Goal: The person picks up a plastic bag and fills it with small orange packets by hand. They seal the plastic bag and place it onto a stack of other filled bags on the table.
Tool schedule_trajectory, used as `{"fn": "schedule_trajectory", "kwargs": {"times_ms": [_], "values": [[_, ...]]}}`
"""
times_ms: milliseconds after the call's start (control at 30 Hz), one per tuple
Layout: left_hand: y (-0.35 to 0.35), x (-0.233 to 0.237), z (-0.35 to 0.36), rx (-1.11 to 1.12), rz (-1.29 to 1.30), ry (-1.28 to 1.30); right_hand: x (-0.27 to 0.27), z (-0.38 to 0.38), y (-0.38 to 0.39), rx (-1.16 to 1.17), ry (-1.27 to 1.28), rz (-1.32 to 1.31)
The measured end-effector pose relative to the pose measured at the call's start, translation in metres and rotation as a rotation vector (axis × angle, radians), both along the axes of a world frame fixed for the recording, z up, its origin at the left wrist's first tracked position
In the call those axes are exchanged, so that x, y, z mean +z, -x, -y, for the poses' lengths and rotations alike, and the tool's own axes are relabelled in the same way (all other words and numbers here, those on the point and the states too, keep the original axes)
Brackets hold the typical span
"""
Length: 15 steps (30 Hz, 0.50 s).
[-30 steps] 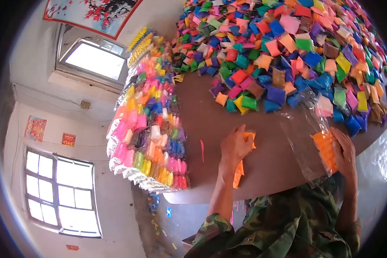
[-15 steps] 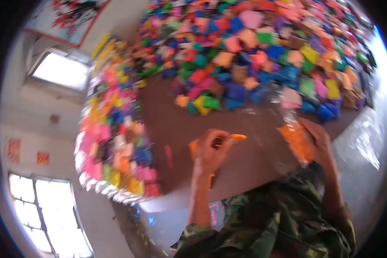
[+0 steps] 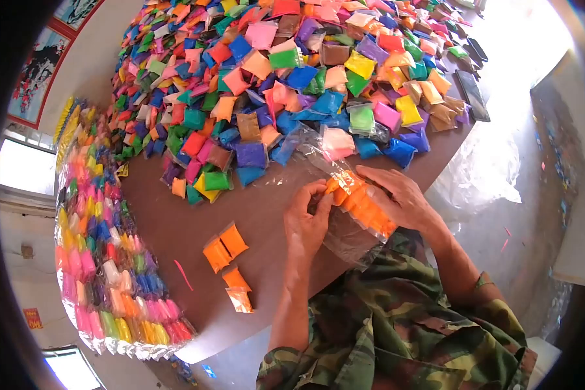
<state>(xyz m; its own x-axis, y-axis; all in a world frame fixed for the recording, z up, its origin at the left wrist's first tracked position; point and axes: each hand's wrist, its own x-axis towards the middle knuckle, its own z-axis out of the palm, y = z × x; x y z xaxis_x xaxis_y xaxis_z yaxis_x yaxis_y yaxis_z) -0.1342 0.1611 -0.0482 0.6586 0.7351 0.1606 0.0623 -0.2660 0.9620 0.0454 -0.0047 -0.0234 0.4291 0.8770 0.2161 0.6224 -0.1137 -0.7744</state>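
Observation:
My left hand (image 3: 307, 218) is closed, thumb and fingertips pinching an orange packet at the upper end of a clear plastic bag of orange packets (image 3: 365, 211). From the other side, my right hand (image 3: 403, 198) grips that bag, its fingers curved along the edge. The bag is held tilted above the near edge of the brown table (image 3: 279, 208), and its clear film stretches up towards the pile. To the left of my left hand lie several loose orange packets (image 3: 225, 248), some side by side and some overlapping.
A large heap of colourful small packets (image 3: 260, 71) covers the far side. Along the left edge stand rows of filled clear bags (image 3: 114, 273). A pink strip (image 3: 184, 275) lies on the table. A dark phone-like object (image 3: 472, 95) rests at the right edge, above crumpled clear plastic (image 3: 478, 169).
My left hand has moved right, from the orange packets on the left to the bag at my right hand. Those packets now lie loose on the table. The head view has shifted.

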Motion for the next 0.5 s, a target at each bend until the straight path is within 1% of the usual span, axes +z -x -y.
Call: {"fn": "schedule_trajectory", "kwargs": {"times_ms": [33,133,233,267,333,367,433,500], "values": [[0.001,0.001,0.001,-0.004,-0.054,-0.088,0.000,-0.001,-0.001,-0.003,0.000,-0.016],[0.001,0.009,-0.003,-0.022,-0.083,-0.246,0.003,-0.008,-0.002,-0.011,0.003,-0.042],[0.002,0.017,-0.005,-0.083,-0.118,-0.271,-0.003,-0.015,-0.003,0.009,-0.027,-0.009],[0.002,0.017,-0.004,-0.076,-0.116,-0.229,-0.005,-0.016,-0.002,0.021,-0.042,0.010],[0.000,0.015,0.000,-0.057,-0.113,-0.146,-0.001,-0.016,0.001,0.008,-0.039,-0.041],[0.000,0.018,0.000,-0.060,-0.155,-0.106,0.001,-0.016,0.002,0.000,-0.038,-0.066],[-0.001,0.026,0.000,-0.072,-0.239,-0.024,-0.007,-0.016,-0.001,0.013,-0.085,-0.016],[-0.003,0.021,-0.003,-0.120,-0.203,-0.161,-0.008,-0.016,-0.002,0.014,-0.090,0.007]]}}
